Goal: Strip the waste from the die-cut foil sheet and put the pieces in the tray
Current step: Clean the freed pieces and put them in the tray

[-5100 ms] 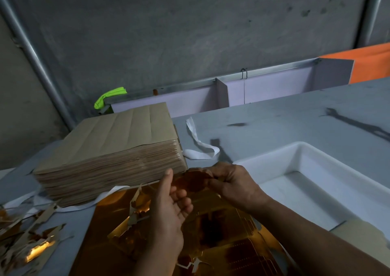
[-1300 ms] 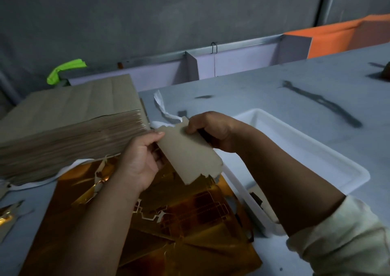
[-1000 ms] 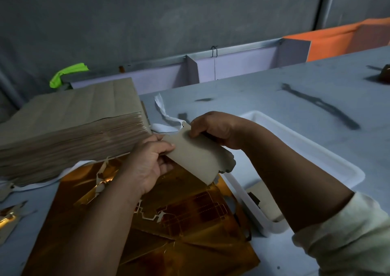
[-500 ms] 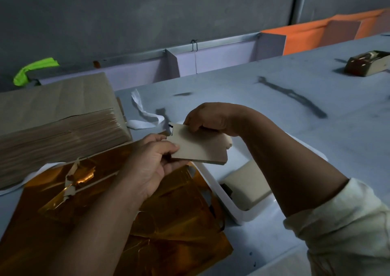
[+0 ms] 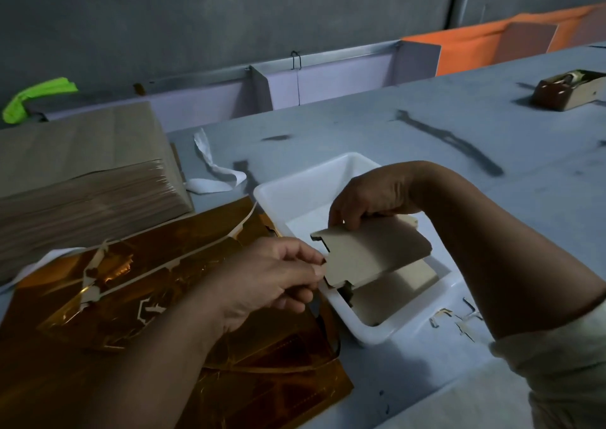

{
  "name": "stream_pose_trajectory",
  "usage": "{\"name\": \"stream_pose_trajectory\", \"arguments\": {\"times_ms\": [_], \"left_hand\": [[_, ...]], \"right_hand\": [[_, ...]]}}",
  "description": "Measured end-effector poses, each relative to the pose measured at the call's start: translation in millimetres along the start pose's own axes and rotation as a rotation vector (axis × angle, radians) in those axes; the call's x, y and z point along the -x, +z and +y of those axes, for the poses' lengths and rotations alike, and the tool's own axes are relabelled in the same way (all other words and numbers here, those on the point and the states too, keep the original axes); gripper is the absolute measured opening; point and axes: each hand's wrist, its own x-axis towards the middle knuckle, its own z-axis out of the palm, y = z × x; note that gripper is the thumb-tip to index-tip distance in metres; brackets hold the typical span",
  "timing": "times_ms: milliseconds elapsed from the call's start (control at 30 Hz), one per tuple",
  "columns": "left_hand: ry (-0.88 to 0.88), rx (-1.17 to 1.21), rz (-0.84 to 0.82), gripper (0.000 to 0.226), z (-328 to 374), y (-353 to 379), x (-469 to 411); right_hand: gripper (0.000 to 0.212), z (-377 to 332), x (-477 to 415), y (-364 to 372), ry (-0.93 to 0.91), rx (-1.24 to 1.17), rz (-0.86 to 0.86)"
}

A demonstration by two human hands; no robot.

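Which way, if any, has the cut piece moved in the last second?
Yes. The cut piece went right, from over the foil sheet to above the tray, left hand and right hand both gripping it.

Dim, bluish light w/ soft shadows; glare on foil sheet (image 5: 157, 284), wide-angle bend at edges.

Tan piece (image 5: 377, 251) over white tray (image 5: 370, 337); gold foil sheet (image 5: 278, 373) alongside

Head camera looks steeply down, close over the table (image 5: 377, 123).
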Motion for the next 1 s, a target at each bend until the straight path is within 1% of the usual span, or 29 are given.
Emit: {"name": "stream_pose_trajectory", "arguments": {"times_ms": [233, 433, 533, 633, 767, 900, 1000], "left_hand": [[0.083, -0.159, 0.083, 0.01, -9.2, 7.7, -3.1], [0.245, -0.353, 0.185, 0.008, -10.8, 21.7, -7.3], [0.329, -0.469, 0.203, 0.009, -11.5, 30.6, -6.2], [0.403, -0.66, 0.216, 0.019, -13.5, 38.7, -5.9], [0.459, -0.804, 0.205, 0.038, -17.0, 48.2, -5.9], [0.474, -0.952, 0.156, 0.063, -19.6, 53.3, -6.7], [0.484, -1.067, 0.14, 0.071, -21.9, 55.2, -7.7]], "right_hand": [[0.033, 10.1, -3.3, 5.0, 0.097, 0.068, -0.116], [0.033, 8.9, -3.5, 7.6, 0.141, 0.064, -0.172], [0.031, 9.4, -2.9, 9.7, 0.134, 0.086, -0.147], [0.031, 9.1, 0.3, 10.8, 0.112, 0.136, -0.137], [0.036, 8.0, 5.7, 11.9, 0.076, 0.192, -0.113], [0.038, 7.7, 7.7, 14.2, 0.067, 0.229, -0.098], [0.034, 6.7, 6.4, 15.1, 0.068, 0.264, -0.097]]}}
